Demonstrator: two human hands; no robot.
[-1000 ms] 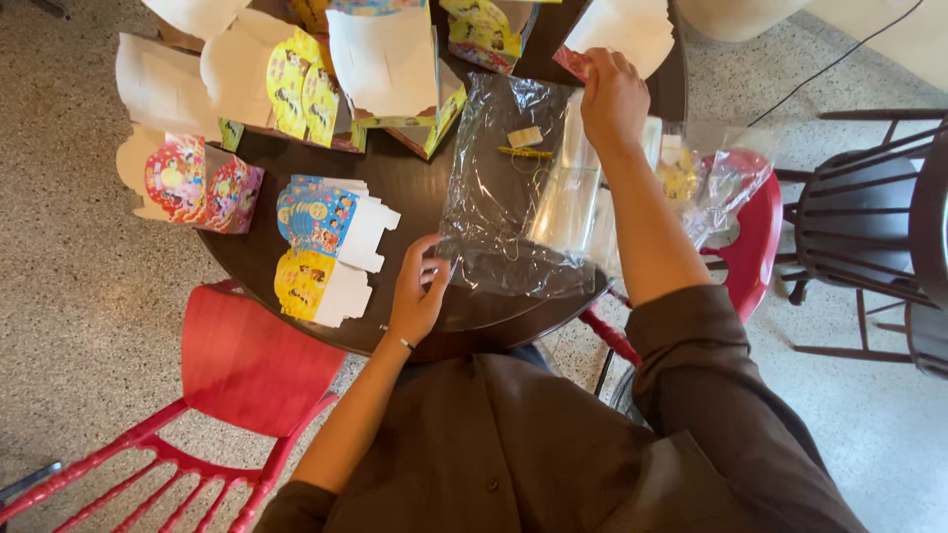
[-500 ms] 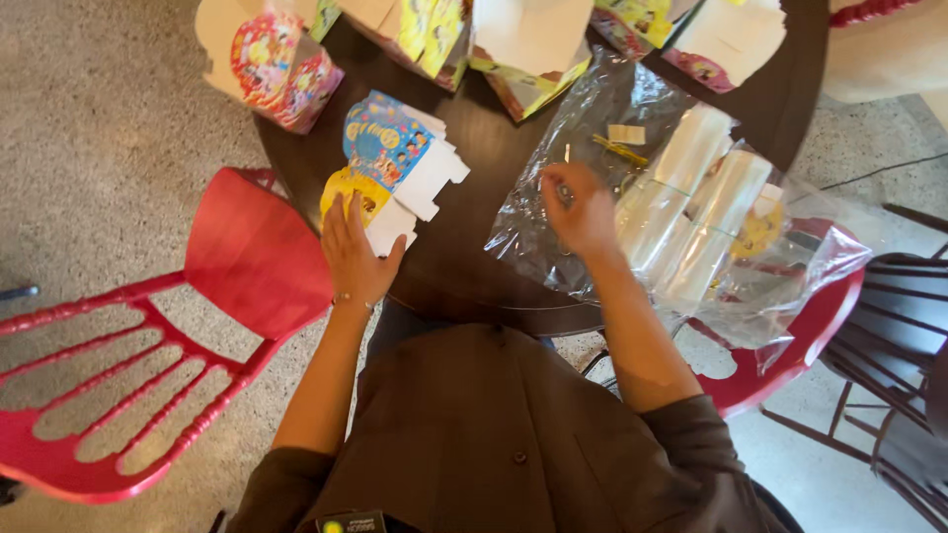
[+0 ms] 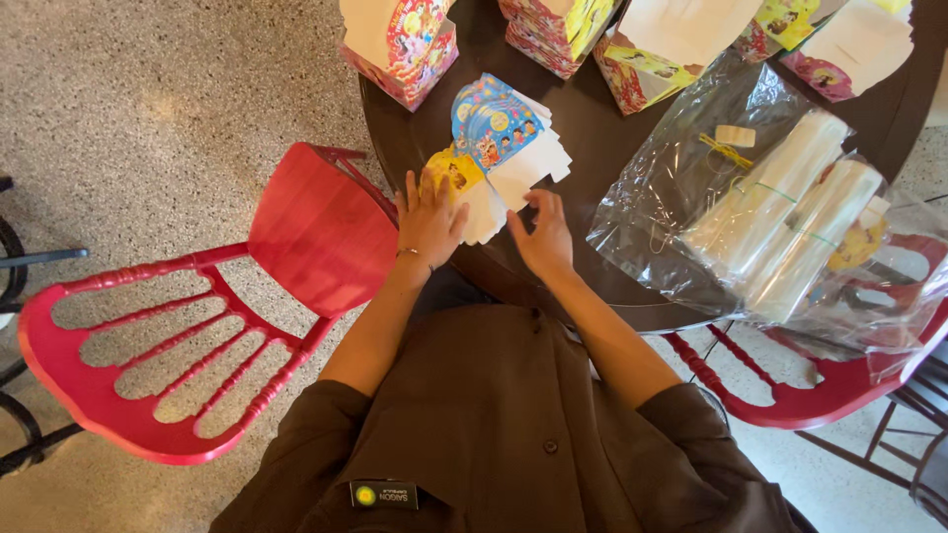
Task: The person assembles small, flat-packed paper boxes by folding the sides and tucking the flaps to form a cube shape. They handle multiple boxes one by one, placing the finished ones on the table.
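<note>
Flat colourful cartons [image 3: 499, 163] lie stacked on the tabletop [image 3: 592, 148]; your left hand [image 3: 430, 219] rests spread on them, right hand [image 3: 543, 237] open beside, holding nothing.

Both bare forearms reach forward from dark rolled sleeves, elbows bent. The left hand [image 3: 431, 219] lies palm down, fingers spread and flat, a thin band at its wrist. The right hand [image 3: 542, 237], just beside it, is open too, fingers loosely fanned; neither grip is closed.
</note>
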